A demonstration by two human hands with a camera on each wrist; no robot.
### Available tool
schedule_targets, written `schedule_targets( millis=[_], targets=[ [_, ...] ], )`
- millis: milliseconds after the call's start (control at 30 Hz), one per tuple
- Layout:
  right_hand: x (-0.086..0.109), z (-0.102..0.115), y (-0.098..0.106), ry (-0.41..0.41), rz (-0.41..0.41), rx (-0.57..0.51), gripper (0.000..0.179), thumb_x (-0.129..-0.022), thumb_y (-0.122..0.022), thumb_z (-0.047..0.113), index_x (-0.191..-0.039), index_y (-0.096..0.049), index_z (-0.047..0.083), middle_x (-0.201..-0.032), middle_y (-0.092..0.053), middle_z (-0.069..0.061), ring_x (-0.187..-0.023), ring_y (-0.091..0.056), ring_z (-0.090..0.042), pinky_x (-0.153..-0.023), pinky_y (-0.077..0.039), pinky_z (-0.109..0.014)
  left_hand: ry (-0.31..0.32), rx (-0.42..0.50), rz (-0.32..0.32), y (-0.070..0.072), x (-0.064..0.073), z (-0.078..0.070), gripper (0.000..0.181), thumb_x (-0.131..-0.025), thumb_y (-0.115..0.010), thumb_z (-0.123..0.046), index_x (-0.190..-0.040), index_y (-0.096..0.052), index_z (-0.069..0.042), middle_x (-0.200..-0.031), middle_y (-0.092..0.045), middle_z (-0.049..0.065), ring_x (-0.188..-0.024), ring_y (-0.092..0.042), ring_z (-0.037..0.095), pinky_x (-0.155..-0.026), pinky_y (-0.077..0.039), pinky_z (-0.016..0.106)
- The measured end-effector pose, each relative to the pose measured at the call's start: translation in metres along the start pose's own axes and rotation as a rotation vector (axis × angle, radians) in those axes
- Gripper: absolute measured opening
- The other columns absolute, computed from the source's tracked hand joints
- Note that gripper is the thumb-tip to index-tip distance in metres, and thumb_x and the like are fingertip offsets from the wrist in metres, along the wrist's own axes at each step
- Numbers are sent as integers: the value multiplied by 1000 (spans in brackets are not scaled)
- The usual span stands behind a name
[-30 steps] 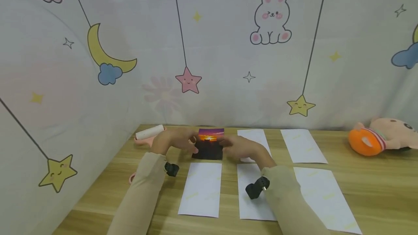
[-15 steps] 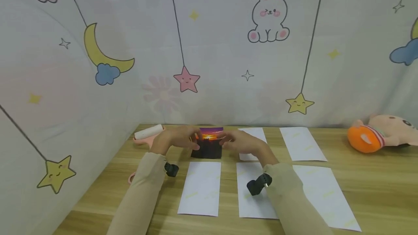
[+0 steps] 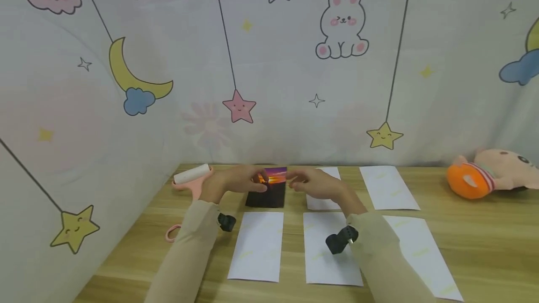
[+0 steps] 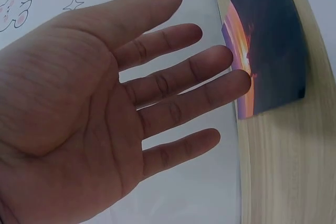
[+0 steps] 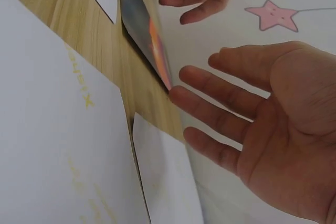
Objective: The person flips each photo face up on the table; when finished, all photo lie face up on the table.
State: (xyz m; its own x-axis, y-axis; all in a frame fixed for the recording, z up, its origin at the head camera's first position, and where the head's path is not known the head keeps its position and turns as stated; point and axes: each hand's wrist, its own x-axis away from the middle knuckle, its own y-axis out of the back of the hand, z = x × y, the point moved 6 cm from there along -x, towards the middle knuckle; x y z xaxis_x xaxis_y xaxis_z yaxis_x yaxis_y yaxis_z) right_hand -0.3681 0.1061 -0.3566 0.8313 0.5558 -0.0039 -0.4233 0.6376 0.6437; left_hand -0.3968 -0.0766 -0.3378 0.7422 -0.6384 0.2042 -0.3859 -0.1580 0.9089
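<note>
A sunset photo print (image 3: pixel 266 198), purple and orange above a dark lower half, lies face up at the back of the table. My left hand (image 3: pixel 243 179) hovers over its left side, overlapping it in the head view. In the left wrist view the left hand's palm (image 4: pixel 79 114) shows, fingers spread and holding nothing. Just off the photo's right edge is my right hand (image 3: pixel 317 183), fingers extended and loosely apart. The right wrist view shows this right hand (image 5: pixel 262 124) holding nothing, its fingertips near the photo's corner.
Several white sheets, backs up with faint yellow print, lie in two rows: one sheet (image 3: pixel 256 247) in front of the photo, another sheet (image 3: pixel 389 188) at back right. A pink-handled lint roller (image 3: pixel 191 174) and a pink ring (image 3: pixel 172 233) are at left, a plush toy (image 3: pixel 488 176) at right.
The left hand has shifted right, over more of the photo. The right hand has drawn slightly right, off the photo's edge. The photo stays in place.
</note>
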Motion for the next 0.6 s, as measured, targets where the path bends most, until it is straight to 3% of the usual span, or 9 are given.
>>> schedule_targets(
  millis=[267,433,600],
  targets=[
    [14,-11,14,-35,-13,65,37,-103,-54,12,-137,-56,-2,-123,-67,-16,-114,-63,-27,-98,-48,-47,-78,-6,-3,-1,-11,-18,47,-100,-62,-25,-141,-53,-4,-125,-65,9,-107,-63,23,-91,-51,40],
    [30,-19,25,-78,-24,84,36,-102,-54,12,-135,-56,-3,-120,-68,-15,-111,-64,-26,-99,-47,-48,-46,-26,-2,-4,-19,-26,37,-99,-62,-32,-130,-62,-12,-117,-68,5,-106,-63,21,-92,-50,41],
    [44,-31,35,-123,-43,87,36,-103,-54,12,-135,-56,-1,-121,-68,-15,-112,-63,-27,-100,-46,-49,-91,15,-9,-7,-25,-36,34,-98,-64,-29,-125,-63,-8,-112,-67,4,-104,-62,18,-91,-50,37]
  ],
)
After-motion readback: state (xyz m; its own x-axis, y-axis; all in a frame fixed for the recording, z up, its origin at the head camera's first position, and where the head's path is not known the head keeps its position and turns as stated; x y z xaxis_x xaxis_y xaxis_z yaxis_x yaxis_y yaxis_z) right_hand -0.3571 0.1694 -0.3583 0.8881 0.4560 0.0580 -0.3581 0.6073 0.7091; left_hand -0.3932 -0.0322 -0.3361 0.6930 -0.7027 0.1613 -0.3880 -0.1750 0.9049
